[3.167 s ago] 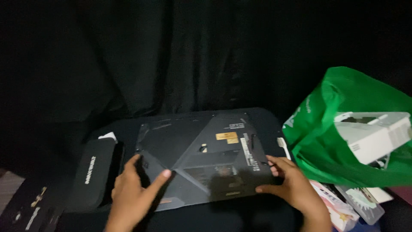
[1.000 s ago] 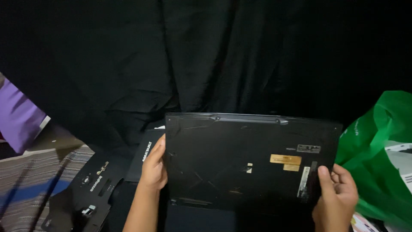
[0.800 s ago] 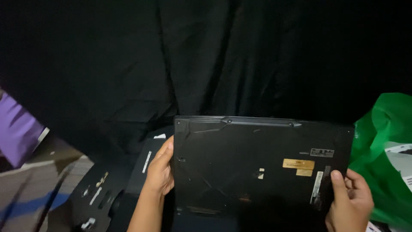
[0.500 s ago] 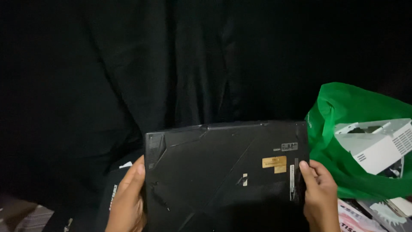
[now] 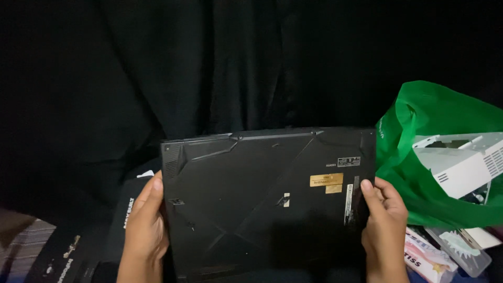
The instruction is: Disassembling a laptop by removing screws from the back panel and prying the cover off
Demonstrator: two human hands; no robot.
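I hold a black laptop (image 5: 262,199) upright in front of me, its underside facing the camera, with gold and white stickers near its right edge. My left hand (image 5: 144,230) grips its left edge and my right hand (image 5: 385,225) grips its right edge, thumb over a white sticker. The laptop's lower edge runs out of the frame.
A green bag (image 5: 429,157) at the right holds a white plastic device (image 5: 466,162). Below it lie small packets and a clear case (image 5: 450,251). Black boxes (image 5: 120,220) sit at lower left beside a striped cloth (image 5: 21,246). A black curtain (image 5: 209,63) hangs behind.
The laptop lay flat on the surface earlier; both hands have since lifted it upright. The view swung left, then back right, bringing the green bag into sight again.
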